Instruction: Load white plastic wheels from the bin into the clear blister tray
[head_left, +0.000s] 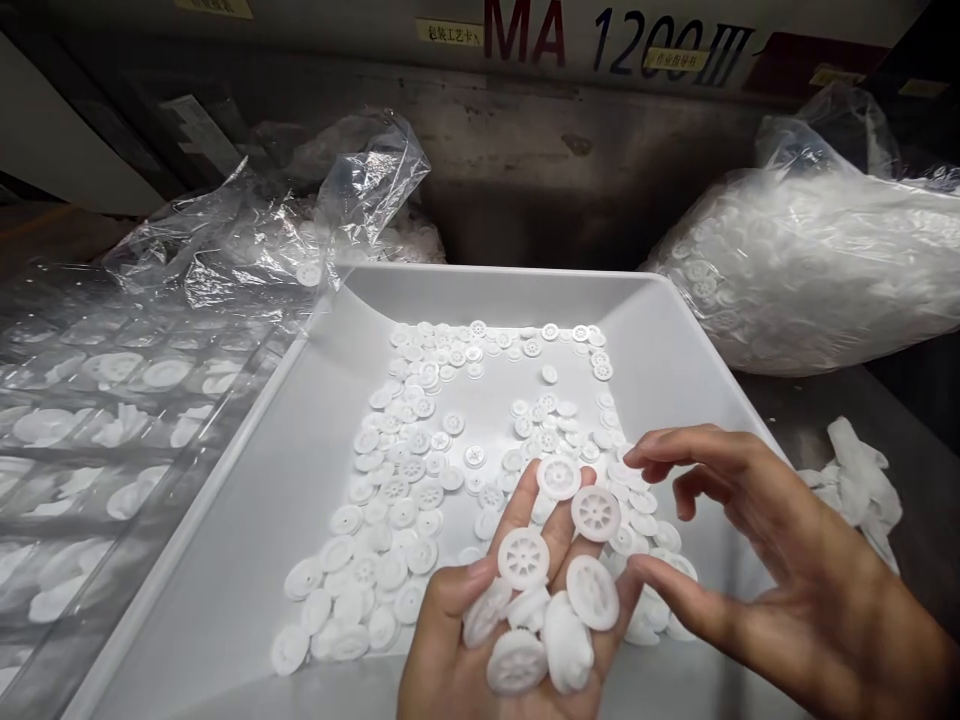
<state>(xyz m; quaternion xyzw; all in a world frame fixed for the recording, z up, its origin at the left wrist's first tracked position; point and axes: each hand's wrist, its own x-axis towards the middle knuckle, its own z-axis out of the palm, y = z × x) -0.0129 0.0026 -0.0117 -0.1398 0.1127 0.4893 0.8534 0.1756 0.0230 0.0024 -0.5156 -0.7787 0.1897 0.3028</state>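
My left hand [480, 650] lies palm up at the bottom centre, fingers stretched, with several small white plastic wheels [547, 600] resting on its palm and fingers. My right hand [780, 570] hovers just to its right, fingers spread and slightly curled, holding nothing; its thumb comes close to the wheels on the left palm. Both hands are over the near right part of a white tray [225, 560]. Many more white wheels [405, 500] are scattered across the tray floor.
Left of the tray stands a clear blister tray [90, 450] with white parts in its pockets, and an open plastic bag [262, 240] behind it. A full bag of white wheels [817, 270] lies at the right. Crumpled white gloves [855, 490] sit beside the tray. A machine panel rises behind.
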